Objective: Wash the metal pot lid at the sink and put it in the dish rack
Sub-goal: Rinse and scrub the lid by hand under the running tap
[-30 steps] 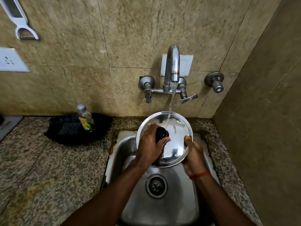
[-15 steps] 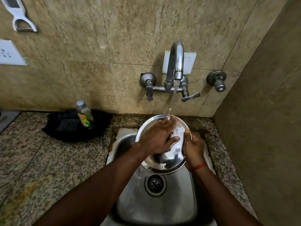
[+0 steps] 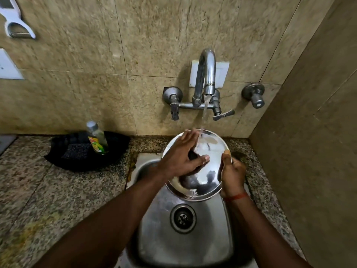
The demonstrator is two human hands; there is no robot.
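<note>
With water running from the tap [image 3: 205, 74] over the lid [image 3: 208, 167], held above the sink [image 3: 185, 244], a wet rim could be slipping loose. The left hand [image 3: 181, 157] is rubbing at ten o'clock, fingers spread flat. The right hand [image 3: 231, 175] is pinching the three o'clock rim.
</note>
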